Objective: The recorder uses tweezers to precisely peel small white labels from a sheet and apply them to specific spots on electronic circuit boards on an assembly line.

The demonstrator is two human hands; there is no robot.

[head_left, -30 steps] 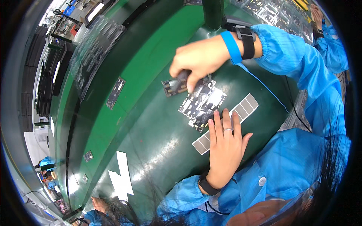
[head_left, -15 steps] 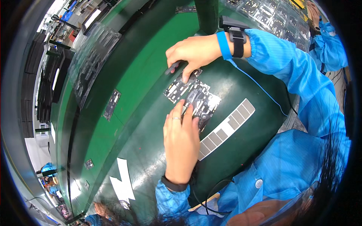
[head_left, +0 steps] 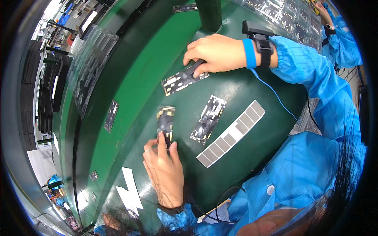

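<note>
My left hand (head_left: 163,171) is closed on the lower end of a narrow black circuit board (head_left: 165,118), blurred by motion. My right hand (head_left: 210,53), with a blue wrist strap and a black band, pinches the right end of a second circuit board (head_left: 179,82) by thumb and fingers. Something dark shows under those fingers, too hidden to name. Between the hands and a strip of grey rectangular stickers (head_left: 231,133) on white backing, a third circuit board (head_left: 208,120) lies flat on the dark green mat (head_left: 244,84).
White paper pieces (head_left: 130,188) lie at the lower left. More boards (head_left: 112,116) rest on the green surface beyond. Clear trays (head_left: 92,67) stand at far left; other trays (head_left: 291,19) hold boards at top right, near another person's arm (head_left: 338,43). A dark post (head_left: 208,15) rises at the top.
The boards, close together before, are now apart. My left hand has moved left with one; my right hand has shifted right and holds another. The third board remains on the mat.
</note>
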